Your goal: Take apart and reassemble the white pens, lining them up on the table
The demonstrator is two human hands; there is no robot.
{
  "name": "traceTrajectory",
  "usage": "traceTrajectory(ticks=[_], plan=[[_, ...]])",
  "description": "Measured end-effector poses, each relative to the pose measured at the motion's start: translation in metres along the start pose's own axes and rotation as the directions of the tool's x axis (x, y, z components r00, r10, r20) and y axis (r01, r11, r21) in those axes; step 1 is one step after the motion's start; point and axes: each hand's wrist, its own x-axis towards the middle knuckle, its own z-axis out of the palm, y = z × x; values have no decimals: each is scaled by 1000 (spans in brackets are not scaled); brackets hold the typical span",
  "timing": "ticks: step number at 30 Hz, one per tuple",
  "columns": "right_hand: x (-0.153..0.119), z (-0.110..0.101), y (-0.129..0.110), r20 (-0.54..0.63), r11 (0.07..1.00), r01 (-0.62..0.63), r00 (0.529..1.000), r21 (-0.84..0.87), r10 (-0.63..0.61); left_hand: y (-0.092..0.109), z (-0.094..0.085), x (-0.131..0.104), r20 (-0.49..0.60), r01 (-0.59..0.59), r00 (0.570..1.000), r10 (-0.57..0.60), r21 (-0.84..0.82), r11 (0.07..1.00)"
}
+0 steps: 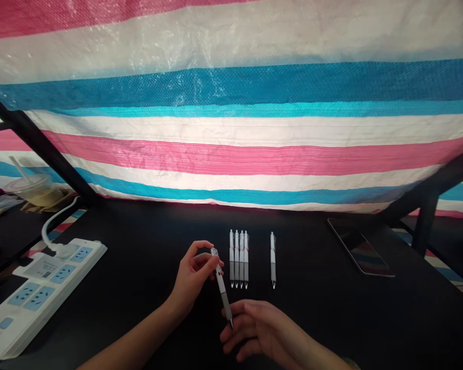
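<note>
My left hand grips a white and grey ballpoint pen by its clear top end, thumb and fingers closed round it. The pen slants, tip pointing down and to the right. Below its tip, my right hand lies palm inward with fingers apart and curved. The tip overlaps those fingers in view; I cannot tell whether they touch it. Just beyond my hands, several matching pens lie side by side on the black table, tips toward me. One more pen lies to their right.
A phone lies at the right of the table. On the left stands a white power strip with a cable plugged in. A lidded cup with a straw is on a surface further left. Striped sheeting hangs behind the table.
</note>
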Motion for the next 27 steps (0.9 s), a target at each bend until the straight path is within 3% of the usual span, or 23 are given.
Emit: traceTrajectory(ticks=[4, 27], plan=[[1, -1, 1, -9, 1000, 13, 1000, 27, -12, -1, -1, 0, -56, 10, 998, -11, -12, 1000], [1, -1, 0, -9, 1000, 1, 1000, 15, -1, 2, 0, 1, -95, 8, 995, -11, -25, 1000]])
